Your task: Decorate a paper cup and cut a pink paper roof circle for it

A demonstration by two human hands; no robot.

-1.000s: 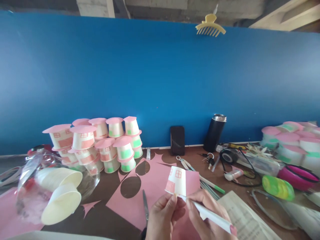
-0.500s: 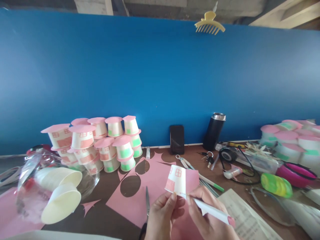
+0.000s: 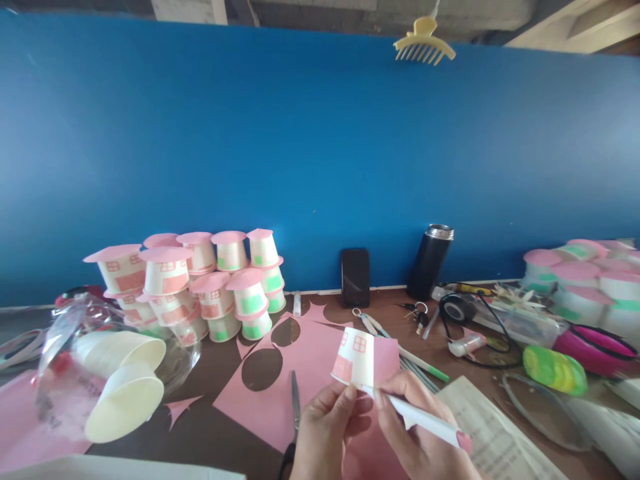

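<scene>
My left hand (image 3: 330, 423) pinches the rim of a white paper cup (image 3: 361, 360), which is held upside down and slightly tilted. Pink windows and a pink door-like block are drawn on the cup's side. In my right hand (image 3: 415, 420) is a white marker (image 3: 425, 421) with a pink end, its tip against the cup near the rim. Below both hands lies a pink paper sheet (image 3: 270, 410) with round holes cut from it. Scissors (image 3: 295, 407) rest on that sheet, left of my left hand, their handles partly out of view.
Stacked decorated cups (image 3: 213, 297) with pink paper tops stand at the left. Plain cups (image 3: 125, 403) lie in a clear plastic bag. A phone (image 3: 355, 278) and a black bottle (image 3: 430, 263) lean near the blue partition (image 3: 310, 147). Keys, cables and a pink pouch (image 3: 595, 350) lie right.
Both hands keep almost the same hold on the cup and marker. The marker tip stays by the rim, and the view has shifted slightly.
</scene>
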